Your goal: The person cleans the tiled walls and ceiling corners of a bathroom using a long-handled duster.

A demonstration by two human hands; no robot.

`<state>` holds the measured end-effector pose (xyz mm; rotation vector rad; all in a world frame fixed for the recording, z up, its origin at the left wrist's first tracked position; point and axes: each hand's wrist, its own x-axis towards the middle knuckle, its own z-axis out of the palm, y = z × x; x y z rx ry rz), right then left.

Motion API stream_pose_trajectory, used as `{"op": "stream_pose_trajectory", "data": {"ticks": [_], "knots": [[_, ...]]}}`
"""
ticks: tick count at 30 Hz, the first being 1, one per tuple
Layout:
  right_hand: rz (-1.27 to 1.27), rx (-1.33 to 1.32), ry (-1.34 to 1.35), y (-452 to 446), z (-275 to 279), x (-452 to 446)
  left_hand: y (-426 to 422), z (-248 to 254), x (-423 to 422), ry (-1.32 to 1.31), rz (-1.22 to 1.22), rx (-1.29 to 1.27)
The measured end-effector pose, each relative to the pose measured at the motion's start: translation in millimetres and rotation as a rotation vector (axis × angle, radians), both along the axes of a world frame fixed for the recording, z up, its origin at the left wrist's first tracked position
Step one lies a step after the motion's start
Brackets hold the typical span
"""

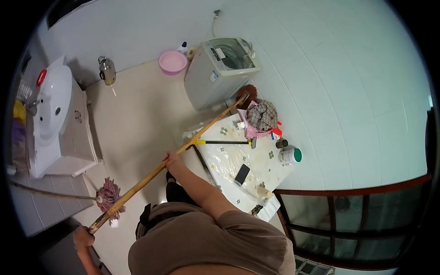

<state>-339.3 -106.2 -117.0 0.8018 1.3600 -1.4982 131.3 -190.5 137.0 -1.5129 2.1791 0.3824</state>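
A long wooden pole (142,183) runs diagonally from lower left up to the right. My left hand (83,238) is closed around its lower end. Farther up, about the middle, my right hand (172,160) grips it. At the far end is a reddish-brown, shaggy head (247,93), against the wall beside the washing machine (197,78); whether it is a mop or a brush I cannot tell. The pole crosses over a corner of the table with a flowered plastic cover (229,165).
On the table are a checked cloth bundle (262,115), a black-handled tool (224,142), a phone (243,173) and a green-lidded jar (289,156). A pink basin (173,62), a thermos (107,71), a sink (55,105) and a string mop (109,196) stand around the floor.
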Motion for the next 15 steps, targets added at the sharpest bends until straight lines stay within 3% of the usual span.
{"op": "stream_pose_trajectory", "data": {"ticks": [4, 5, 6, 7, 9, 11, 13, 15], "knots": [[-0.02, -0.079, -0.123, -18.0, -12.0, -29.8, -21.5, 21.1, -43.1, 0.007, -0.064, -0.113], [0.162, -0.175, 0.108, -14.3, -45.1, -36.3, -27.0, 23.7, -53.4, 0.04, -0.078, -0.175], [0.248, -0.23, 0.227, -14.9, -50.5, -40.2, -29.5, 39.9, -78.9, -0.029, -0.005, -0.026], [0.321, -0.281, 0.35, -16.2, -43.3, -44.0, -32.6, 35.3, -86.6, -0.083, -0.017, -0.059], [0.765, -0.042, 0.657, -10.7, -23.0, -59.2, -34.3, 34.2, -106.1, -0.153, -0.019, -0.05], [0.849, -0.121, 0.652, -8.2, -32.1, -70.6, -45.7, 18.1, -106.6, -0.298, -0.004, 0.09], [0.748, -0.046, 0.509, -13.3, -53.8, -71.2, -38.8, 33.4, -122.8, -0.222, 0.01, 0.023], [1.104, 0.019, 0.858, -1.6, -8.8, -75.3, -46.6, 36.6, -125.1, -0.28, -0.095, 0.12]]}}
